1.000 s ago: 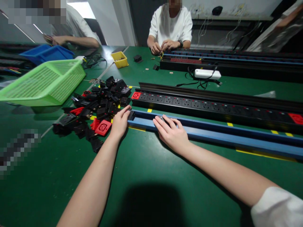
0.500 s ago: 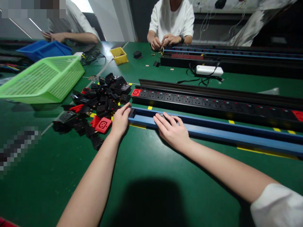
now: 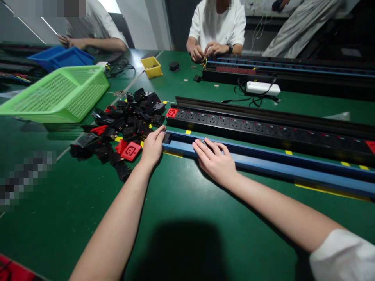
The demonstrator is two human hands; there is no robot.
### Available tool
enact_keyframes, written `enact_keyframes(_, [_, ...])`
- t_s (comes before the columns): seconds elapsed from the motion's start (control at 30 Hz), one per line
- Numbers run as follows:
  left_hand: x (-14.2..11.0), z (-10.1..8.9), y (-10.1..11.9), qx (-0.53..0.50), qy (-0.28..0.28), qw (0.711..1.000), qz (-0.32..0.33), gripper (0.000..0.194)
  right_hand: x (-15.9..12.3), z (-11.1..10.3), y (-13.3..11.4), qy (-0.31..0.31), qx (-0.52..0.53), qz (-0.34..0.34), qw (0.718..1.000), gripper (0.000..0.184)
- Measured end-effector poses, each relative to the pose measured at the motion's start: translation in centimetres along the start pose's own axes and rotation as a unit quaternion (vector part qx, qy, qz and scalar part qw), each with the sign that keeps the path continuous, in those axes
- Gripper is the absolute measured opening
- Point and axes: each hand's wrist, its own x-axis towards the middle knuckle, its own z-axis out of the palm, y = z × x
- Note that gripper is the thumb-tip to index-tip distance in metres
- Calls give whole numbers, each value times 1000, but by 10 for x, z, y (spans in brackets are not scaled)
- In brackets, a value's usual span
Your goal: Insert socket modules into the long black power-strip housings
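A long blue channel rail (image 3: pixel 263 166) lies across the green table. My left hand (image 3: pixel 153 147) is closed around its left end, fingertips against a black piece (image 3: pixel 166 137) set there. Farther right, my right hand (image 3: pixel 215 160) lies over the rail with its fingers stretched out flat. Under those fingers a black socket module (image 3: pixel 202 141) shows in part; the thumb is hidden. Left of my left hand is a heap of black socket modules (image 3: pixel 137 117), with a red socket (image 3: pixel 130 151) at its near edge.
Behind the blue rail lies a black socket strip (image 3: pixel 236 123). A green basket (image 3: pixel 79 97), a blue bin (image 3: pixel 61 58) and a small yellow box (image 3: pixel 151 68) stand at the left. A white power strip (image 3: pixel 263 88) with cables lies farther back. Co-workers sit across the table.
The view has shifted slightly, so the table things appear a little to the right. Both hands keep their places on the rail. At the back right, a standing person has moved.
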Motion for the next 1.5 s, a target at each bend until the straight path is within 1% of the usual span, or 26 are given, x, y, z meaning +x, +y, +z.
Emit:
enact_keyframes(0.17, [-2,0,1,8,1,1000,1,50,0,-1,0,-5,0,-2,1000,46])
enact_keyframes(0.33, [-6,2,8,23,-50,998,41,52,0,-2,1,-12,9,-2,1000,47])
enact_keyframes(0.4, [-7,3,12,26,-60,996,54,52,0,-2,0,-9,6,-2,1000,47])
enact_keyframes(0.43, [-8,4,13,28,-57,996,61,51,0,-1,0,-8,4,-3,1000,47])
enact_keyframes(0.5, [-9,5,15,40,-22,997,64,45,0,-1,0,-7,-1,-5,1000,46])
enact_keyframes(0.57, [-10,5,17,65,17,997,43,33,1,-1,1,-7,-5,-5,1000,46])
enact_keyframes(0.6, [-11,4,18,78,24,996,29,26,0,-1,1,-7,-6,-5,1000,46])
enact_keyframes(0.63, [-11,3,19,85,18,996,19,23,0,0,1,-7,-6,-4,1000,46])
enact_keyframes(0.7, [-11,1,21,84,-13,996,18,31,0,0,1,-9,-3,-3,1000,46])
enact_keyframes(0.77, [-11,-1,22,67,-25,997,28,37,0,-1,1,-9,1,-2,1000,47])
enact_keyframes(0.87, [-12,0,23,63,-53,995,59,37,0,-1,1,-13,9,0,1000,47])
enact_keyframes(0.93, [-13,2,26,97,-64,988,101,36,0,-1,1,-18,18,3,1000,48])
enact_keyframes(0.97, [-14,3,27,127,-57,982,126,36,-1,-1,1,-20,24,5,1000,49])
enact_keyframes(1.03, [-17,5,32,197,-28,963,180,35,-1,0,1,-24,35,8,999,51])
enact_keyframes(1.1, [-20,6,36,254,-21,937,238,35,-1,0,1,-26,40,11,999,52])
enact_keyframes(1.2, [-23,8,40,287,-67,905,306,39,-1,0,1,-30,41,10,999,52])
enact_keyframes(1.27, [-24,9,40,286,-98,896,325,49,-1,0,1,-31,41,9,999,52])
enact_keyframes(1.3, [-24,10,39,280,-105,896,327,55,-2,0,1,-30,40,8,999,51])
enact_keyframes(1.43, [-24,12,35,262,-80,910,311,71,-2,1,1,-14,24,2,1000,47])
enact_keyframes(1.5, [-24,12,35,266,-80,909,312,76,-2,2,0,-11,23,2,1000,46])
